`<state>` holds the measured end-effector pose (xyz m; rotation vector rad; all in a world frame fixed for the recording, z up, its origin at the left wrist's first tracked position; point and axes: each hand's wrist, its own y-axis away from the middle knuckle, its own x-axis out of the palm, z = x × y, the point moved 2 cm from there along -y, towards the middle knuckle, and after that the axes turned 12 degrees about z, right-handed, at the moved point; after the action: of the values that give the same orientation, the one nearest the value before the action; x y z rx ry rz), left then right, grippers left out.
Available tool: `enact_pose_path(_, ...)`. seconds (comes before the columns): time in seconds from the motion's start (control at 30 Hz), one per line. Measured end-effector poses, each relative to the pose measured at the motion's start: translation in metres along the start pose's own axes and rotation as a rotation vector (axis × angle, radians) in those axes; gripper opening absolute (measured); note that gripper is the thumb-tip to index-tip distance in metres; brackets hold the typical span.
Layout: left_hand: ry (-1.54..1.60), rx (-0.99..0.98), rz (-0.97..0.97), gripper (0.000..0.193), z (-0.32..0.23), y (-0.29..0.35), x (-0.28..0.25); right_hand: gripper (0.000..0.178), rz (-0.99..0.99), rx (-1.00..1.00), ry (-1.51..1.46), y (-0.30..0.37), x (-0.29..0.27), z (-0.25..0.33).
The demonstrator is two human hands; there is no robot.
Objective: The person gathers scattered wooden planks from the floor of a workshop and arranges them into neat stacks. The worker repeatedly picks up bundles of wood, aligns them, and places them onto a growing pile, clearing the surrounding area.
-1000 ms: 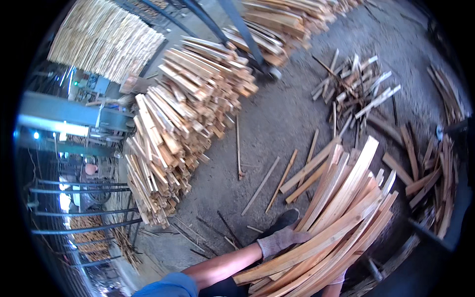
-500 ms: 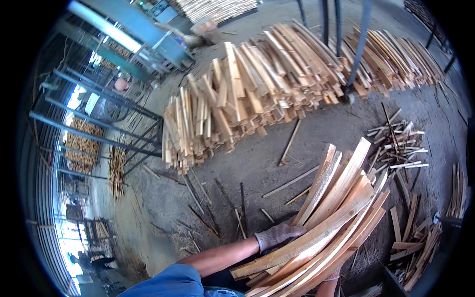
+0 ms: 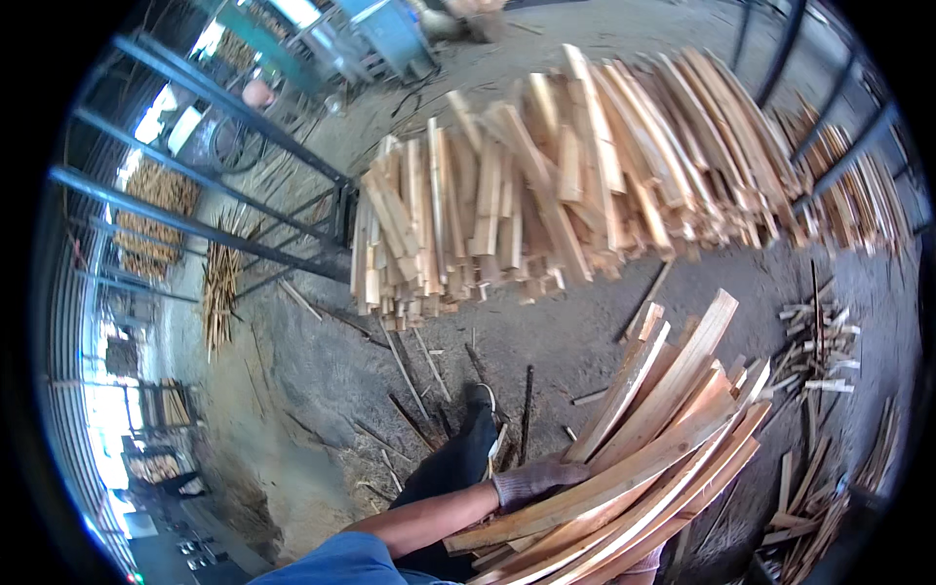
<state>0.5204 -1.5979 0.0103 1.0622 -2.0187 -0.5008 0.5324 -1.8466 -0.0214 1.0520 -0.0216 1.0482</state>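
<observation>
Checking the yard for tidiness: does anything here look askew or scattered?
Yes. The bundle of wooden slats under the gloved left hand fans out unevenly, ends splayed. Loose sticks and offcuts lie scattered on the ground below the big slat pile, whose ends are ragged too.
</observation>
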Motion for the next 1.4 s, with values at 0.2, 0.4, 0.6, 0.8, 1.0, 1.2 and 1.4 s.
enact_pose_path(0.2,0.143,0.075,0.009,0.073,-0.101,0.104,-0.168,0.063,0.147,0.105,-0.016,-0.014,0.172,-0.082)
enact_pose_path(0.4,0.169,0.262,-0.177,0.075,-0.181,0.184,-0.357,0.065,0.558,0.349,0.031,-0.085,0.349,-0.146)
enact_pose_path(0.6,-0.361,0.387,-0.913,0.088,-0.204,0.222,-0.576,0.072,0.606,0.344,0.824,-0.165,0.599,-0.3)
enact_pose_path(0.8,-0.316,0.218,-1.265,0.094,-0.184,0.194,-0.648,0.078,0.72,-0.192,1.622,-0.214,0.626,-0.41)
enact_pose_path(1.0,-0.418,-0.025,-1.364,0.086,-0.18,0.185,-0.634,0.076,0.84,-0.327,1.759,-0.258,0.59,-0.407)
enact_pose_path(1.2,-0.546,-0.093,-1.452,0.095,-0.172,0.179,-0.631,0.05,0.845,-0.339,1.503,-0.232,0.589,-0.375)
enact_pose_path(1.4,-0.535,-0.23,-1.471,0.095,-0.182,0.181,-0.625,0.076,0.816,-0.336,1.983,-0.136,0.525,-0.379)
